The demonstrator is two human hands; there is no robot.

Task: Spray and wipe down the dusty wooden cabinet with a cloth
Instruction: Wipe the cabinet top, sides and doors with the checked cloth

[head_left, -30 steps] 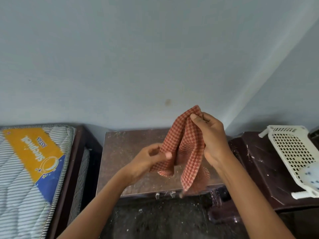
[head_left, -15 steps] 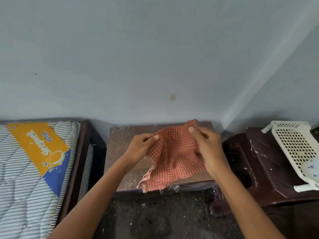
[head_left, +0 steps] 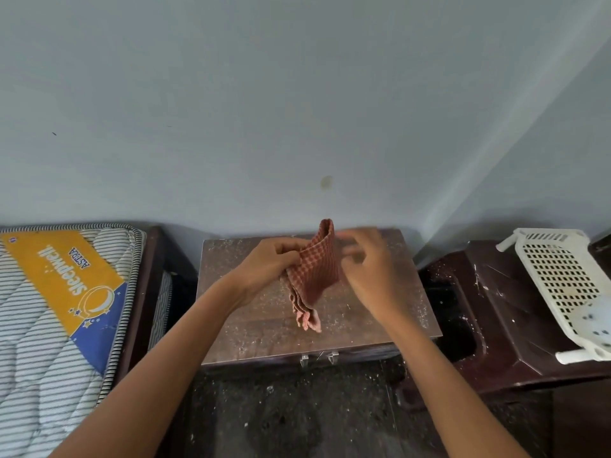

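A red-and-white checked cloth [head_left: 313, 276] is folded into a narrow hanging bundle above the dusty brown wooden cabinet top [head_left: 251, 328], which stands against the wall. My left hand [head_left: 269, 261] grips the cloth's left side. On the cloth's right side my right hand [head_left: 368, 266] is blurred with motion, its fingertips on the upper edge. White specks cover the cabinet top. No spray bottle is in view.
A striped mattress [head_left: 49, 325] with a yellow and blue label lies on a dark bed frame at the left. At the right, a dark brown plastic stool [head_left: 515, 319] carries a white perforated basket [head_left: 562, 279]. The dark speckled floor [head_left: 291, 414] lies below.
The cloth went from hanging raised, to spread open between both hands, to folded into a narrow bundle now. Both hands have come closer together over the cabinet.
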